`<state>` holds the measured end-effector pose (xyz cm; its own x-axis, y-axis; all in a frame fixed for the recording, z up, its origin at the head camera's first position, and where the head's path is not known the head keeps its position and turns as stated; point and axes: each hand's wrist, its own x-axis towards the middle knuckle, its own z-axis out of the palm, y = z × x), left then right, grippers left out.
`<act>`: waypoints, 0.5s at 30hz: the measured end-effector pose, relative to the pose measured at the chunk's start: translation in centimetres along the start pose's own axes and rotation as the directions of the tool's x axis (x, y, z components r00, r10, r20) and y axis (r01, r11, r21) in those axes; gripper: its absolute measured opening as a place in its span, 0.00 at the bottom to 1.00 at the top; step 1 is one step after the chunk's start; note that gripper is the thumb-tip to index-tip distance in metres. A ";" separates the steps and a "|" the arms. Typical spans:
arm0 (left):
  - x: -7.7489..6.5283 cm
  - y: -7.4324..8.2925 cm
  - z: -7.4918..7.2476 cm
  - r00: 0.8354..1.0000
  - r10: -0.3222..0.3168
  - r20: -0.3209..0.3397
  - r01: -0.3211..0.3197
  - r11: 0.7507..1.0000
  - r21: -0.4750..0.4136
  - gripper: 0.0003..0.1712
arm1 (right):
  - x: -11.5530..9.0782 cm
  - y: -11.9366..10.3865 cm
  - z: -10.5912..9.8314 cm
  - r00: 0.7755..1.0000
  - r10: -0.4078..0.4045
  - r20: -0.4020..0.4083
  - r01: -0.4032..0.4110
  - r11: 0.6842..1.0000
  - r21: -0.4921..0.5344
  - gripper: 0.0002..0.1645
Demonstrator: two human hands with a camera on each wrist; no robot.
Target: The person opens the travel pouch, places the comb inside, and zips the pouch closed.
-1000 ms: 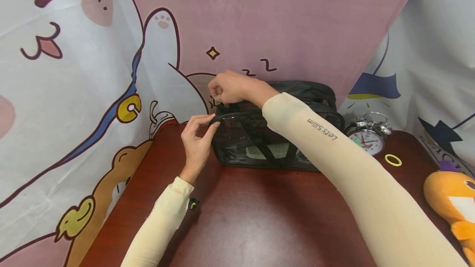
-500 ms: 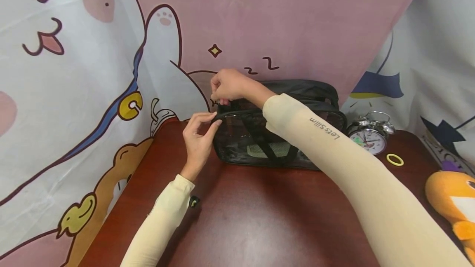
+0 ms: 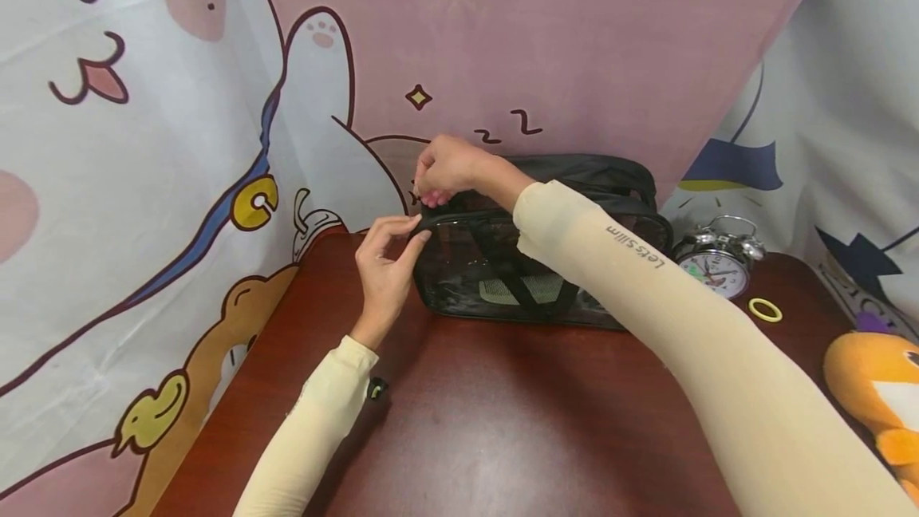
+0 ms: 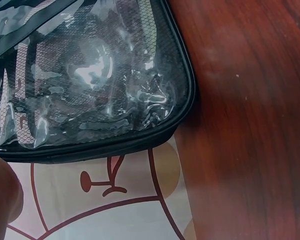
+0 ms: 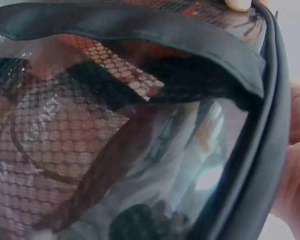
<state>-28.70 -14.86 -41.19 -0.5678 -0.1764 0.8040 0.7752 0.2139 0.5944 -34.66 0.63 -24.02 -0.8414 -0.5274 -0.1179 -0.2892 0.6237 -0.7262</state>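
Note:
A see-through bag [image 3: 459, 262] with black trim, mesh and straps stands upright against the back cloth. My left hand [image 3: 384, 274] pinches its upper left corner between thumb and forefinger. Over the back of that end, my right hand [image 3: 448, 166] has its fingertips together at the top edge, on what looks like a zipper pull, itself hidden by the fingers. Through the clear wall, a pale ridged item [image 3: 495, 291] shows inside. Up close in the left wrist view are the bag's clear panel [image 4: 95, 75] and one blurred finger [image 4: 5, 192]; the right wrist view shows a black strap [image 5: 140, 22].
Right of the bag stands a twin-bell alarm clock [image 3: 714, 266], with a yellow ring [image 3: 764, 310] lying beside it. An orange plush toy [image 3: 857, 377] sits at the right edge. Printed cloth [image 3: 574, 46] closes off the back and sides of the dark red table [image 3: 488, 421].
My right hand has shifted slightly right and down along the bag's top edge, and a small shiny piece seen at its fingertips is now hidden. The left hand keeps its pinch on the corner.

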 end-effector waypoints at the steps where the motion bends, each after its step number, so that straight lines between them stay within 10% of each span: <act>1: 0.0 0.0 0.0 1.000 0.000 -0.001 0.000 1.000 -0.001 0.13 | 0.1 0.2 -0.2 1.000 0.012 0.018 -0.013 0.999 0.029 0.06; 15: 0.1 0.3 -0.4 1.000 0.013 0.016 -0.013 1.000 0.014 0.13 | 0.5 0.2 -2.7 0.943 0.205 0.263 -0.224 0.974 0.044 0.08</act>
<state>-28.45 -15.18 -40.96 -0.5620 -0.1585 0.8118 0.7788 0.2293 0.5839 -36.43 2.06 -22.40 -0.7324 -0.5210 -0.4383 -0.0730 0.7002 -0.7102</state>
